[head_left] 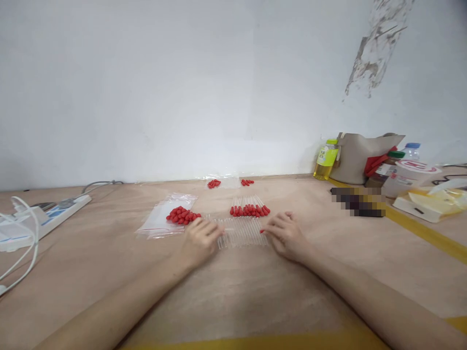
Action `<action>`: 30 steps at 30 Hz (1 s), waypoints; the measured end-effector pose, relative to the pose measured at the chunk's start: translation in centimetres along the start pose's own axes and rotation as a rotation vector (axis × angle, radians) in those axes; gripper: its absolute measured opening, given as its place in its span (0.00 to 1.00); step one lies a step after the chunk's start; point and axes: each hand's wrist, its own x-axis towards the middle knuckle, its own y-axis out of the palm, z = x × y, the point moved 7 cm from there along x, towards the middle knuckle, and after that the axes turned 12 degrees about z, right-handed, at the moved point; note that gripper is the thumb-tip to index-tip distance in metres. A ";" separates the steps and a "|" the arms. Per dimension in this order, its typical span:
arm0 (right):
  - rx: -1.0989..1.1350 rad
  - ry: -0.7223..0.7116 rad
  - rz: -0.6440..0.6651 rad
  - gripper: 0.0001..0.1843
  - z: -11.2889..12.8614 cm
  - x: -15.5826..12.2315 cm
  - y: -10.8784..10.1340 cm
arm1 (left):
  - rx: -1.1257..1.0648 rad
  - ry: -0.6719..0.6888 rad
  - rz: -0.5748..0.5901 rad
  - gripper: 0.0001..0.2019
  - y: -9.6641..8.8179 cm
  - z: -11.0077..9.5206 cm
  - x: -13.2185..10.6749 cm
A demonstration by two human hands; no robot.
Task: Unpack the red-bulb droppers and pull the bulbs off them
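A row of thin clear tubes (pixel 242 231) lies on the table between my two hands. My left hand (pixel 201 237) is closed at the row's left end, fingers curled; whatever they pinch is hidden. At the right end, my right hand (pixel 286 236) pinches a small red rubber bulb (pixel 261 231), only its tip showing past the fingers. Just behind the loose tubes lie several tubes capped with red bulbs (pixel 250 210), caps toward me. Beyond my left hand, a pile of loose red bulbs (pixel 179 215) rests on clear plastic bags (pixel 155 223).
Two small groups of red pieces, one left (pixel 214 183) and one right (pixel 247 182), lie near the wall. A white power strip (pixel 65 211) with cables is at left. At right stand a yellow-liquid bottle (pixel 326 160), a grey-beige container (pixel 352 158) and a lidded tub (pixel 410 180).
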 end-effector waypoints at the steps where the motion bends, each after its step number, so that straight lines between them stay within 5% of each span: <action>1: 0.081 0.074 -0.030 0.13 -1.7 -0.1 -0.2 | -0.024 -0.094 0.004 0.11 0.0 1.6 -0.3; 4: 0.257 0.312 -0.068 0.13 -5.8 -0.5 0.2 | -0.117 -0.281 0.110 0.13 0.8 5.0 -1.1; 8: 0.333 0.440 0.010 0.08 -6.9 -0.4 1.7 | -0.190 -0.270 0.165 0.16 1.6 5.3 -1.5; 20: 0.421 0.428 0.058 0.05 -5.4 0.1 3.0 | -0.250 -0.252 0.217 0.11 4.2 5.0 -0.1; 30: 0.336 0.334 0.007 0.09 -4.9 0.5 3.0 | -0.365 -0.184 0.231 0.15 3.0 3.1 -1.0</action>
